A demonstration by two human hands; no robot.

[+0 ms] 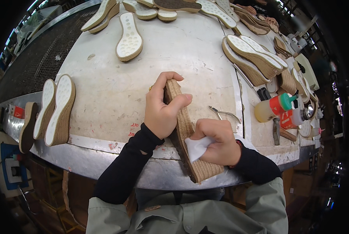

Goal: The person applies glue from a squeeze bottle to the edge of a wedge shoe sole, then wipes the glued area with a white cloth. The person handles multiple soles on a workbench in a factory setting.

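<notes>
Left hand [161,111] is wrapped tight around the far end of a jute-wrapped wedge sole [184,130], holding it up on its edge at the near edge of the worktable [112,93], while the right hand [217,142] is closed on a small white cloth [196,147] pressed against the rope sidewall near the near end. So it looks like the wipe-down is mid-way at best on this one; I can't tell which stretches of the rope are already clean. Small metal nippers [223,114] lie just beyond the right hand. At the right edge there's a glue bottle with a green cap [274,106]. More soles [59,111] wait on the left edge and others [252,58] are stacked far right, so plenty seems left.
</notes>
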